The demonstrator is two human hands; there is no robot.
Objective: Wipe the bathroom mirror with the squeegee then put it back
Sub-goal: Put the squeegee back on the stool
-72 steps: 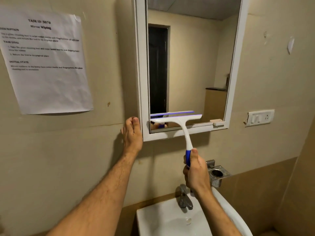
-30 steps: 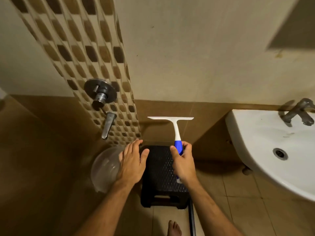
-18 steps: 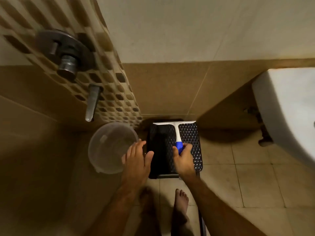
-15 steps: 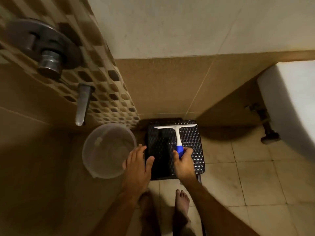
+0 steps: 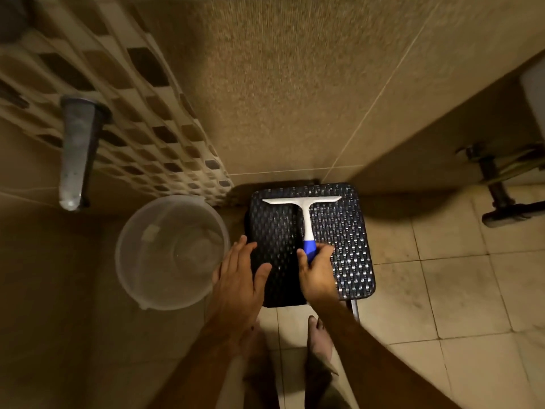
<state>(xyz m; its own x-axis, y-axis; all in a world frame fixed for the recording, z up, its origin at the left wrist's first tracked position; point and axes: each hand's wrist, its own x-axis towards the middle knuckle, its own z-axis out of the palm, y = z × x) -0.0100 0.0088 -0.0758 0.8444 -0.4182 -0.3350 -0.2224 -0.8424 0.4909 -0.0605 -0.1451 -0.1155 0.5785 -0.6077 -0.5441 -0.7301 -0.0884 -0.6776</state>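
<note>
The white squeegee (image 5: 305,211) with a blue grip lies flat over the top of a black woven stool (image 5: 342,240), its blade toward the wall. My right hand (image 5: 317,273) is closed around the blue grip at the near end. My left hand (image 5: 240,276) hovers with fingers spread over the stool's left edge, holding nothing. The mirror is out of view.
A clear plastic bucket (image 5: 171,252) stands on the floor left of the stool. A metal tap spout (image 5: 77,152) juts from the patterned tile wall at the left. Sink pipework (image 5: 498,184) is at the right. My bare feet (image 5: 318,338) are below the stool.
I turned from the mirror down to the stool. My right hand lowered the squeegee onto the stool top, and the view moved closer.
</note>
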